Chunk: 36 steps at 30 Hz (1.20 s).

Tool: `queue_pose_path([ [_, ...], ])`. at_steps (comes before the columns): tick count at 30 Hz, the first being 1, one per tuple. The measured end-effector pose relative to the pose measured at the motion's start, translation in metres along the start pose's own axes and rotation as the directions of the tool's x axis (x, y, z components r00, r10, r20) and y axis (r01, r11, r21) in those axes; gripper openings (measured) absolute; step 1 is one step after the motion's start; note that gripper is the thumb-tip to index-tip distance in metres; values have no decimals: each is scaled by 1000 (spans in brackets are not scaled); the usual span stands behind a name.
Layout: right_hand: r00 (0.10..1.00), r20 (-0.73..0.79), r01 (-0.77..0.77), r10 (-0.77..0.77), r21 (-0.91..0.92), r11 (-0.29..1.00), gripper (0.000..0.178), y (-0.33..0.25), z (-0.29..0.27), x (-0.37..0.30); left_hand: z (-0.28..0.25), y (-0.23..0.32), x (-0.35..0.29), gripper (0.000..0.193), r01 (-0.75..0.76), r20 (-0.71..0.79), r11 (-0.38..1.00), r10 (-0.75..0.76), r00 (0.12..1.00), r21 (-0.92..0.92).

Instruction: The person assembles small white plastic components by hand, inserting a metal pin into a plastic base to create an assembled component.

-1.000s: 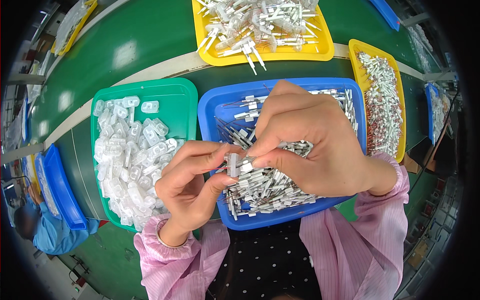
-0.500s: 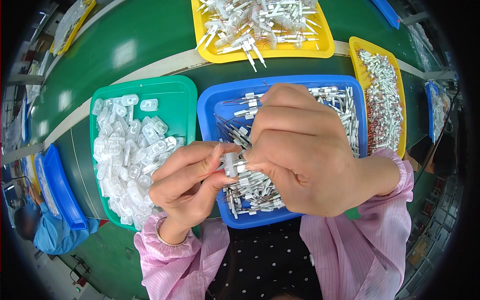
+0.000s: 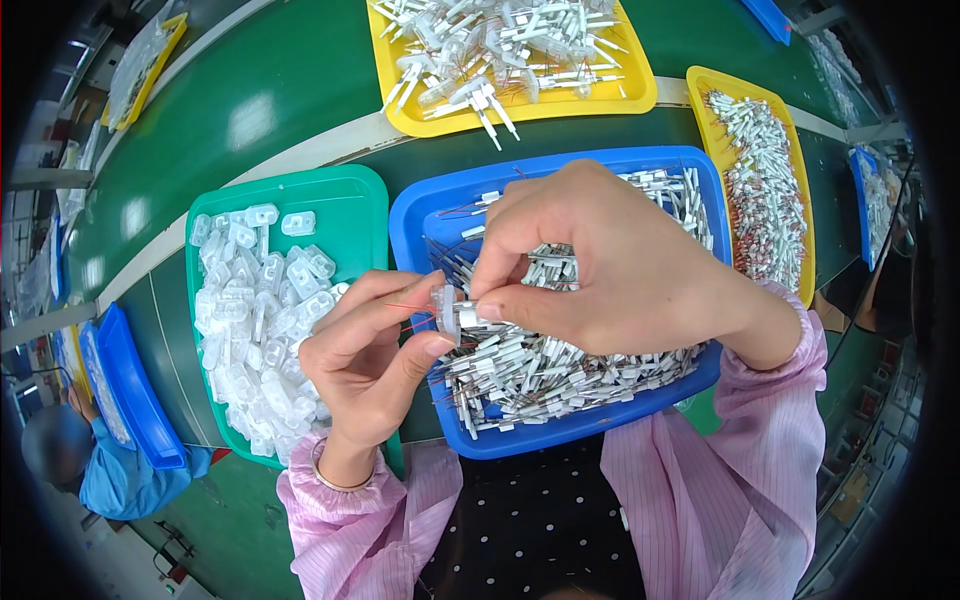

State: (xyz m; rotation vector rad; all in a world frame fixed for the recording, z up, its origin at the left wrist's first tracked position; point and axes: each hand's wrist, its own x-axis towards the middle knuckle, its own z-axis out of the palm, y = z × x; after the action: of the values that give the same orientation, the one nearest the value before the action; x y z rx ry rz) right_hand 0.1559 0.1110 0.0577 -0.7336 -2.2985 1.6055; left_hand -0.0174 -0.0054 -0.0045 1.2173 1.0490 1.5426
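Over the blue tray's left side, my left hand (image 3: 365, 350) grips a small clear plastic cap (image 3: 447, 312) between thumb and fingertips. Thin red wires (image 3: 412, 322) stick out of the cap toward my left palm. My right hand (image 3: 620, 270) pinches a white wired piece (image 3: 468, 314) by thumb and forefinger, its end against the cap's right side. How deep it sits in the cap is hard to tell. Below both hands, the blue tray (image 3: 408, 235) holds many white pieces with leads (image 3: 540, 385). Beside my left hand stands a green tray (image 3: 345, 210) of loose clear caps (image 3: 250, 330).
A yellow tray (image 3: 420, 122) at the back holds caps joined with white pieces. Another yellow tray (image 3: 806, 270) at the right is full of small white wired parts. A blue tray (image 3: 140, 390) and a person in blue (image 3: 130, 470) are at far left.
My right hand has turned and opened up from a closed fist shape, showing the white piece in its pinch. Red wires now show left of the cap.
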Motion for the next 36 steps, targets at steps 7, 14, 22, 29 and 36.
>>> queue_pose_path([
  [7,981,92,-185,170,194,963,12,-4,-3,5,-3,-4,-1,29,-21,37,999,19,999,31],
  [14,985,110,-156,130,264,952,12,23,3,2,2,-7,0,26,38,38,999,-37,999,-26],
  [22,978,-184,-52,96,231,971,27,21,-6,-23,12,-3,-2,27,168,-191,952,-219,957,-255],
  [29,930,-328,0,165,450,893,16,25,45,-22,21,-12,-9,26,159,-187,939,-223,957,-305],
  [36,889,-419,77,188,539,839,12,28,60,-18,17,-14,-16,27,138,-189,973,-174,966,-187],
])
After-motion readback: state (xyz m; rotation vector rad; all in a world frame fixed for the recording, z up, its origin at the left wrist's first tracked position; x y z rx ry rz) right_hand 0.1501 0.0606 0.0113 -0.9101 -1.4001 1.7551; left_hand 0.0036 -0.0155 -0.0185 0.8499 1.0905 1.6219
